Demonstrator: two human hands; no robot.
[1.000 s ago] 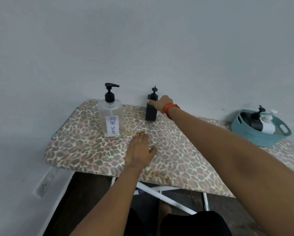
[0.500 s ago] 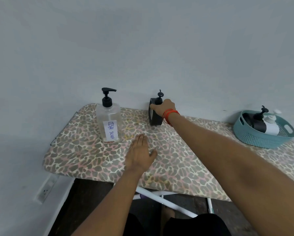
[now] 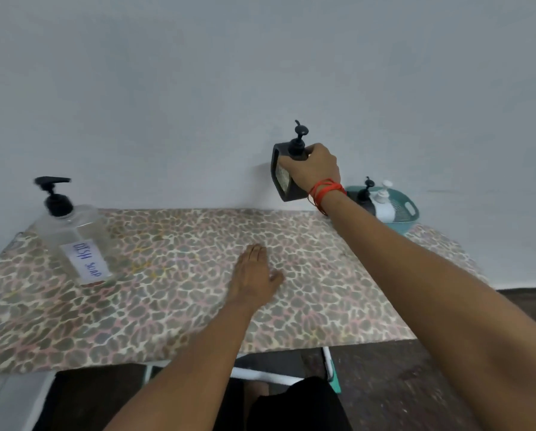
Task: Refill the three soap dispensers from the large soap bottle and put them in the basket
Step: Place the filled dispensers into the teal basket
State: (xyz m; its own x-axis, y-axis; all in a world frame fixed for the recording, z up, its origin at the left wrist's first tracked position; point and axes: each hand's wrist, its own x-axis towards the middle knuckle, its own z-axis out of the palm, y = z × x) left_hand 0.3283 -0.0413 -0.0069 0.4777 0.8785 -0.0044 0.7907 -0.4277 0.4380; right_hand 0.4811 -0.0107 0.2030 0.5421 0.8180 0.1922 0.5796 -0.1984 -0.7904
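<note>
My right hand (image 3: 315,168) grips a black square soap dispenser (image 3: 280,175) by its shoulder and holds it tilted in the air above the far edge of the board. My left hand (image 3: 256,275) rests flat on the leopard-print board cover (image 3: 173,290), fingers straight. The large clear soap bottle (image 3: 74,241), black pump and a "DISH SOAP" label, stands at the left end. At the far right a teal basket (image 3: 411,209) holds a black dispenser (image 3: 366,194) and a white dispenser (image 3: 383,203).
A grey wall rises directly behind the board. White metal legs (image 3: 260,374) show under the front edge, over a dark floor. A wall socket sits low at the bottom left corner.
My right hand has lifted the black dispenser off the board and carried it to the right, toward the basket. The view swung right; my left hand stayed flat on the cover.
</note>
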